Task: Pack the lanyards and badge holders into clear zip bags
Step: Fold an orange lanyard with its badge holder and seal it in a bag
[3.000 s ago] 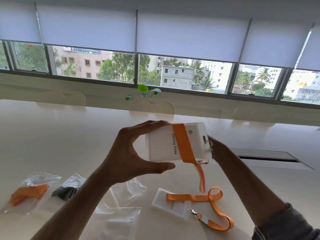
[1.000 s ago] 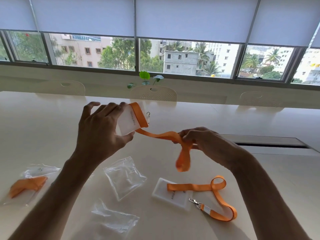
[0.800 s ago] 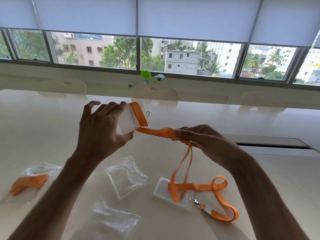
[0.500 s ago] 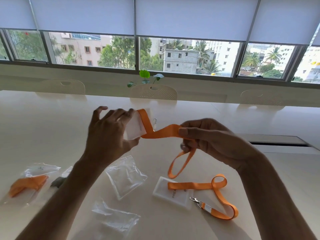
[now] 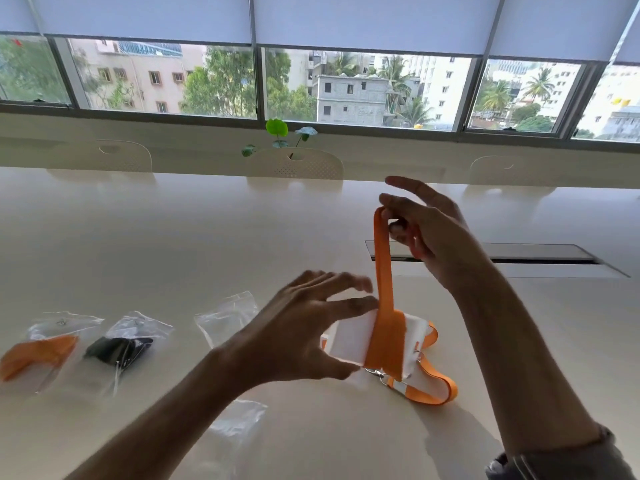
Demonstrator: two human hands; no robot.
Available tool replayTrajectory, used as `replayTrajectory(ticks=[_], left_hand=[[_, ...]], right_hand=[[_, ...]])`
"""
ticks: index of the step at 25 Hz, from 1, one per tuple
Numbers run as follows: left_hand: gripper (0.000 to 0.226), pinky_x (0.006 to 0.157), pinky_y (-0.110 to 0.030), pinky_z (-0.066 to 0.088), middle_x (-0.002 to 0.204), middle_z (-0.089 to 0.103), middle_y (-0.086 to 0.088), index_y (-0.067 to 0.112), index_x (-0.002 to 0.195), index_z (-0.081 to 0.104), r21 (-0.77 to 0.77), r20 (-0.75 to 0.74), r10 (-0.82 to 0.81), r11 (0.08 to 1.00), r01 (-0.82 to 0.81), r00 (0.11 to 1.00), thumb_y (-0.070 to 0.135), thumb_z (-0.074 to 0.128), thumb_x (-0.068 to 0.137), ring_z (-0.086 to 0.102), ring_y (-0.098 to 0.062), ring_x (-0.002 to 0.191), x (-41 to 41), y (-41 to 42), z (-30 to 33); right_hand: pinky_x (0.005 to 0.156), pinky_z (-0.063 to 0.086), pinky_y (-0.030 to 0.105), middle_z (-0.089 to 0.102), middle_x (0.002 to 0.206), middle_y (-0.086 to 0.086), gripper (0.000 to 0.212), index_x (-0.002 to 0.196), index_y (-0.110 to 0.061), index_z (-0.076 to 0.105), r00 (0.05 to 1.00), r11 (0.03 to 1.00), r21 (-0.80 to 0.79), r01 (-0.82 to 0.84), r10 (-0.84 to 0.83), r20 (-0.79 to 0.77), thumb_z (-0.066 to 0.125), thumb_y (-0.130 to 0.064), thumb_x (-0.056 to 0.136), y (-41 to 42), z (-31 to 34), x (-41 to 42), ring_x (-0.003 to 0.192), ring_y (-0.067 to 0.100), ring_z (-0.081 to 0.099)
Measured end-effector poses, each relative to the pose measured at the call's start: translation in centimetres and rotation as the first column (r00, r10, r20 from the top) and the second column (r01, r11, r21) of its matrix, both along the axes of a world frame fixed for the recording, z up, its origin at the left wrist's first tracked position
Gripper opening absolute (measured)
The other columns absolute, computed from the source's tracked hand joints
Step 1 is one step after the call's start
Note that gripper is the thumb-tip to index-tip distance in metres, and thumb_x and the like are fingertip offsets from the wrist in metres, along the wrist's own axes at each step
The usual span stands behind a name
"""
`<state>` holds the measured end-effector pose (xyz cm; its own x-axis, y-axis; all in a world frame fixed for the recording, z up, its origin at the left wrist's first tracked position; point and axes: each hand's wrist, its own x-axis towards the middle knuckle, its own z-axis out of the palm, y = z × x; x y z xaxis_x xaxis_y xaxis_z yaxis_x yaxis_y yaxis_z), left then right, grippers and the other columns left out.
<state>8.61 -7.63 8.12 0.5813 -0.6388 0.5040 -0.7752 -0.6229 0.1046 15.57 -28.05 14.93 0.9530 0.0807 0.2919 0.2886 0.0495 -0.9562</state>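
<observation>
My left hand (image 5: 304, 334) holds a white badge holder (image 5: 349, 344) between thumb and fingers, low over the table. An orange lanyard (image 5: 385, 306) is wound round the holder, and its free end rises straight up. My right hand (image 5: 426, 233) pinches that end above the holder. A second orange lanyard (image 5: 433, 389) with a metal clip lies on the table just behind and below the holder. An empty clear zip bag (image 5: 225, 317) lies left of my left hand, and another clear zip bag (image 5: 235, 420) shows under my left forearm.
Two filled bags lie at the left: one with an orange lanyard (image 5: 38, 351), one with a black lanyard (image 5: 121, 348). A cable hatch (image 5: 519, 254) is set in the white table (image 5: 173, 237) at the right. Chairs (image 5: 294, 164) and a small plant stand along the far edge.
My left hand has come down and right with the badge holder, close to the table. My right hand has lifted the lanyard's end up, so the strap now runs vertically round the holder.
</observation>
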Motion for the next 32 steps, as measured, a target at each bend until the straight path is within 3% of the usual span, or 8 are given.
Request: replayTrajectory(ticks=[4,9,11,14,18,24,27,32], left_hand=[[0.073,0.103,-0.045,0.044,0.154,0.035,0.007,0.028,0.131,0.059,-0.257,-0.073,-0.058,0.966,0.038,0.996,0.055,0.081,0.066,0.035,-0.012,0.139,-0.8,-0.1,1.3],[0.079,0.098,-0.024,0.047,0.132,0.058,0.017,0.029,0.127,0.058,-0.472,-0.126,-0.082,0.882,0.013,0.989,0.048,0.088,0.057,0.050,-0.007,0.127,-1.3,0.9,2.9],[0.079,0.093,-0.019,0.048,0.128,0.061,0.017,0.026,0.125,0.060,-0.516,-0.118,-0.043,0.856,-0.024,0.992,0.048,0.088,0.055,0.055,-0.007,0.121,-1.3,1.5,3.4],[0.079,0.089,-0.008,0.042,0.124,0.060,0.022,0.030,0.123,0.059,-0.585,-0.094,0.012,0.809,-0.065,0.995,0.051,0.088,0.052,0.056,0.001,0.115,-1.4,2.5,4.5],[0.083,0.087,-0.007,0.043,0.121,0.063,0.016,0.024,0.123,0.061,-0.613,-0.056,0.148,0.776,-0.152,0.987,0.057,0.085,0.050,0.060,-0.004,0.109,-1.4,3.6,5.5],[0.087,0.090,-0.043,0.053,0.123,0.067,-0.002,0.013,0.126,0.060,-0.496,0.002,0.484,0.760,-0.420,0.875,0.062,0.077,0.056,0.064,-0.023,0.101,-1.2,4.3,5.6],[0.083,0.075,-0.022,0.047,0.110,0.069,0.005,0.020,0.122,0.061,-0.462,-0.055,0.514,0.747,-0.478,0.856,0.066,0.079,0.054,0.060,-0.014,0.087,-1.5,4.4,5.0],[0.072,0.054,-0.013,0.036,0.086,0.063,0.011,0.031,0.108,0.054,-0.323,-0.104,0.570,0.756,-0.570,0.815,0.069,0.079,0.052,0.058,-0.011,0.069,-3.2,5.4,2.6]], right_hand=[[0.085,0.045,0.032,0.075,0.105,0.002,0.022,0.107,-0.016,0.070,0.963,0.957,0.200,-0.212,0.239,-0.123,0.057,-0.016,0.089,-0.6,-1.4,1.2,0.085,0.014,0.067],[0.081,0.057,0.028,0.064,0.128,0.005,0.038,0.121,-0.016,0.060,0.855,0.845,0.214,-0.490,0.514,-0.070,0.033,-0.014,0.094,0.6,-2.3,1.3,0.098,0.015,0.068],[0.080,0.056,0.021,0.068,0.123,0.001,0.029,0.122,-0.016,0.059,0.746,0.736,0.218,-0.641,0.664,-0.050,0.041,-0.019,0.099,1.0,-3.9,0.4,0.103,0.012,0.067],[0.061,0.053,0.009,0.070,0.090,-0.008,0.023,0.112,-0.021,0.060,0.865,0.891,0.024,-0.454,0.447,-0.227,0.056,-0.006,0.094,2.5,-6.4,-1.1,0.083,0.011,0.066],[0.082,0.051,0.027,0.073,0.102,-0.003,0.050,0.112,-0.019,0.069,0.639,0.653,0.022,-0.757,0.747,-0.180,0.043,0.014,0.086,4.4,-6.5,-3.0,0.076,0.010,0.064],[0.058,0.050,0.025,0.070,0.071,0.009,0.033,0.113,-0.017,0.064,0.924,0.921,-0.070,-0.382,0.380,-0.038,0.073,-0.028,0.083,5.5,-8.1,-6.6,0.064,0.021,0.064],[0.054,0.044,0.022,0.070,0.064,0.007,0.009,0.092,-0.015,0.072,0.964,0.948,-0.182,-0.260,0.264,0.001,0.070,-0.023,0.088,3.9,-8.6,-7.7,0.057,0.016,0.060],[0.061,0.045,0.026,0.070,0.061,0.002,0.024,0.069,-0.020,0.074,0.979,0.884,-0.427,-0.191,0.201,-0.022,0.067,-0.023,0.091,0.5,-9.3,-10.3,0.056,0.010,0.058]])
